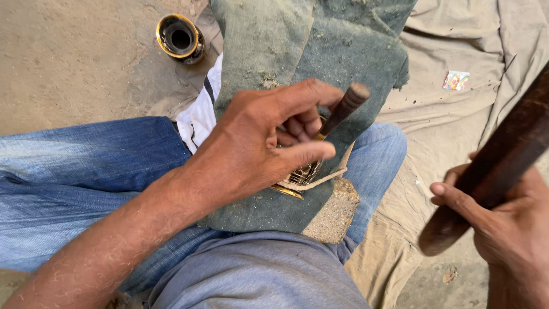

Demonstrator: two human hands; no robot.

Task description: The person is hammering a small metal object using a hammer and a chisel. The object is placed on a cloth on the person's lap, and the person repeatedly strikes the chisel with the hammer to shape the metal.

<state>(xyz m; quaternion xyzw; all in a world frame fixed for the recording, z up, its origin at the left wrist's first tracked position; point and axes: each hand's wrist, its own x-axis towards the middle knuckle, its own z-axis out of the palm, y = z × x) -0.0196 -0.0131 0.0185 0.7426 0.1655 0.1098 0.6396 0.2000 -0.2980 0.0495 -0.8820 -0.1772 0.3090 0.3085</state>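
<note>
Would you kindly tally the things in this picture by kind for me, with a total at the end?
Brass pieces: 2, one under the left hand on the green cloth, one on the ground
Wooden-handled tools: 2, a punch and a club in the right hand
Stone block: 1
Small wrapper: 1
Total: 6

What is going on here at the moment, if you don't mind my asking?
A person sits on the ground with a green cloth over the lap. The left hand holds a small chisel-like tool against a brass piece resting there. The right hand grips a dark wooden mallet, raised. Another brass vessel stands nearby.
</note>
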